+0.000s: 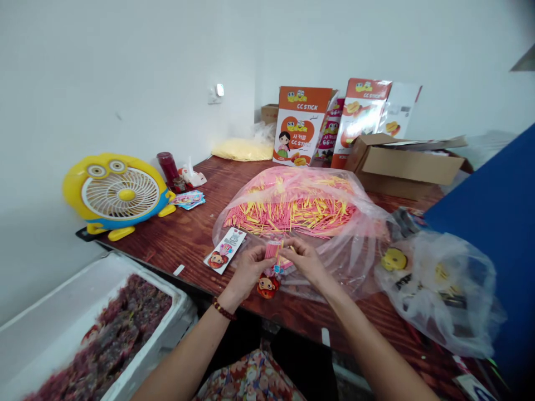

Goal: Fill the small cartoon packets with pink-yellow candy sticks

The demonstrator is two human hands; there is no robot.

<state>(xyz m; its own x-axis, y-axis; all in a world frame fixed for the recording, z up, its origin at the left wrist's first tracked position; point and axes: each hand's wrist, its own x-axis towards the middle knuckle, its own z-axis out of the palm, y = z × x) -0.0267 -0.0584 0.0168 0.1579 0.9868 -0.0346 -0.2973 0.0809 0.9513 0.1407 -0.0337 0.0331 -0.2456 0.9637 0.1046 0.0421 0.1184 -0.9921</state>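
Observation:
My left hand (246,271) is closed round a small bundle of thin pink sticks (273,249) at the table's front edge. Below the bundle shows a red-haired cartoon picture (268,286), apparently on the bundle's wrapper or card. Close beside it on the right, the fingers of my right hand (308,262) pinch what looks like a yellow stick (291,248), partly hidden by the fingertips. Just behind both hands lies a large heap of pink and yellow sticks (288,214) in an open clear plastic bag (338,273). Printed cartoon cards (224,250) lie left of my left hand.
A yellow fan (125,195) stands at left, near a dark red bottle (168,170). A white foam box (167,278) sits below the table's left edge. Printed cartons (298,125) and an open cardboard box (405,167) stand behind. A filled plastic bag (447,289) lies right.

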